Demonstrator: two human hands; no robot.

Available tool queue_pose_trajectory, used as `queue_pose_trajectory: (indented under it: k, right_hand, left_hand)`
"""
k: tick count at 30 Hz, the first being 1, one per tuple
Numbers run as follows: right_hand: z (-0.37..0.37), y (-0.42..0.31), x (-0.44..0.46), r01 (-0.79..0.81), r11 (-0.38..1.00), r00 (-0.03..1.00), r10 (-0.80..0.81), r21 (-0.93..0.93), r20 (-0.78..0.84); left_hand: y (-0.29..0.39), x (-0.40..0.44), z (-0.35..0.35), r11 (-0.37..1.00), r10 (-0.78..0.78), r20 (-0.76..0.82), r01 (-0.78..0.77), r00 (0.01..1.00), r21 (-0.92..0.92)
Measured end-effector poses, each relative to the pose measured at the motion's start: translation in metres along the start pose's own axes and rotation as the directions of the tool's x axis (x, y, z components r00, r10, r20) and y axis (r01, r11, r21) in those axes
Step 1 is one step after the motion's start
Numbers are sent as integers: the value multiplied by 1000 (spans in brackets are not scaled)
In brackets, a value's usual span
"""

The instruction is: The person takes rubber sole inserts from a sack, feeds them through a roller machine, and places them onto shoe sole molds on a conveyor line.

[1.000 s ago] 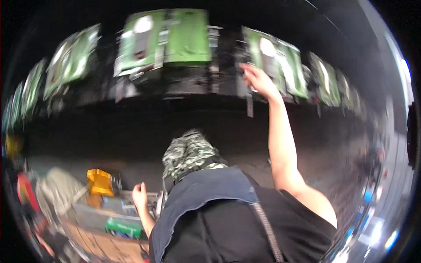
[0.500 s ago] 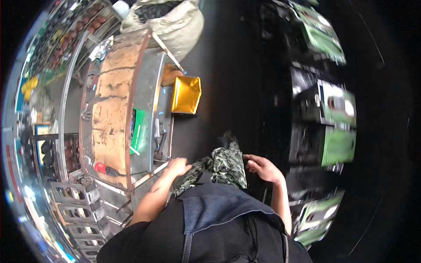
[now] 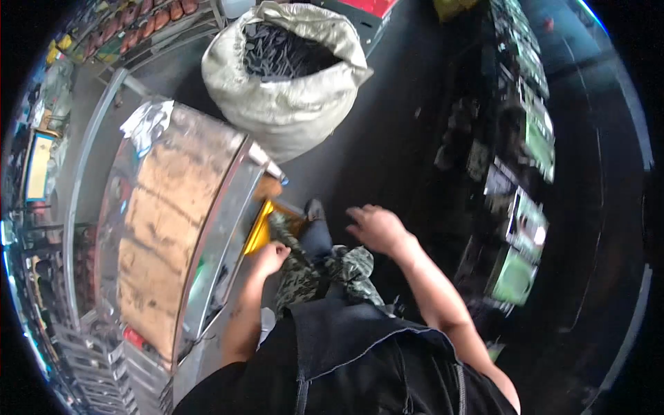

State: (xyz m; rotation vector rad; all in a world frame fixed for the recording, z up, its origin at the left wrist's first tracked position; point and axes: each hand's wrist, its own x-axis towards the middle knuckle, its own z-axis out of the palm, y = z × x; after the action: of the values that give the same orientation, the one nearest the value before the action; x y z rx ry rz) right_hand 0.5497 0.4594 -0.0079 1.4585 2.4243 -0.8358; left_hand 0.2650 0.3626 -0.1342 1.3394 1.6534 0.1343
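The left hand (image 3: 270, 260) has its fingers (image 3: 282, 251) curled toward the palm, and whether they close on anything small cannot be told; the right hand (image 3: 380, 229) hangs over the dark floor (image 3: 387, 145) with its fingers loosely spread and nothing in them. Just beyond the left fingers, the gold box (image 3: 259, 232) stands beside the bench (image 3: 162, 235), partly hidden by the person's camouflage trousers (image 3: 297, 277). With the leg so near it, a careless swing of the shin or knuckles could knock the box askew, and its rim might snag the cloth. The bench's long metal edge runs close to the left forearm, so a turn to that side could scrape skin. A red tool (image 3: 135, 337) lies near the bench's close end; a hard bump against the frame might shift it toward the edge. Ahead, past the shoe (image 3: 315, 209), a wide-mouthed white sack (image 3: 290, 111) holds dark pieces (image 3: 277, 55); a stumble into its soft side could spill some underfoot. Off to the right stands a row of machines with green panels (image 3: 513, 278), blurred, where an elbow flung wide might strike a protruding part.
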Motion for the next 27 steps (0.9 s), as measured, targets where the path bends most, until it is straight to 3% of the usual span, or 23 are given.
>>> queue_pose_trajectory:
  k: [2, 3, 4, 5, 6, 8, 10, 12, 14, 16, 18, 20, 21, 22, 24, 26, 27]
  right_hand:
    - [-27, 22, 28, 59, 997, 998, -59, 59, 1]
    - [-42, 36, 46, 107, 988, 994, -106, 109, -19]
    - [-60, 50, 69, 166, 975, 986, -159, 149, -60]
    - [-74, 61, 81, 158, 971, 985, -142, 179, -101]
    - [-86, 71, 95, 161, 970, 985, -148, 181, -85]
    - [-101, 108, 128, 54, 935, 998, -45, 351, -36]
    - [-110, 149, 167, 118, 921, 990, -82, 371, -113]
    - [-127, 179, 221, 141, 908, 983, -79, 394, -168]
    - [-123, 218, 284, 253, 896, 965, -208, 364, -161]
    - [-132, 246, 361, 377, 865, 926, -346, 330, -151]
    - [-131, 269, 425, 423, 871, 906, -402, 251, -134]
    - [-144, 258, 465, 358, 848, 934, -332, 392, -134]
    - [-144, 256, 483, 317, 826, 946, -312, 467, -91]
    - [-143, 254, 490, 263, 799, 957, -289, 540, -37]
    - [-132, 257, 511, 210, 784, 939, -328, 583, 102]
    - [-123, 259, 536, 218, 747, 930, -354, 628, 98]
    - [-118, 256, 554, 152, 777, 933, -318, 611, 171]
  left_hand:
    - [47, 88, -22, 999, 31, 3, -31, 1000, 40]
    - [75, 131, -41, 989, 142, -104, -138, 984, 45]
    - [110, 173, -68, 978, 197, -96, -189, 976, 88]
    - [137, 210, -88, 980, 168, -132, -179, 977, -82]
    - [139, 263, -98, 968, 207, -193, -229, 959, -99]
    - [179, 330, -129, 968, 104, -298, -165, 949, -188]
    - [187, 406, -149, 987, 30, -264, -70, 964, -146]
    - [189, 468, -170, 997, -39, -218, 25, 975, -67]
    - [184, 520, -193, 985, -137, -220, 156, 966, 71]
    - [154, 579, -201, 936, -208, -343, 289, 916, 202]
    - [105, 634, -190, 793, 17, -524, 308, 851, 526]
    - [91, 662, -201, 728, -58, -342, 275, 938, 629]
    - [90, 681, -210, 717, -147, -165, 220, 975, 661]
    - [88, 691, -215, 717, -235, 27, 155, 972, 679]
    - [107, 705, -241, 736, -356, 264, 94, 896, 670]
    - [78, 701, -236, 753, -209, 253, -10, 945, 658]
    - [91, 686, -247, 807, -179, 204, 26, 962, 589]
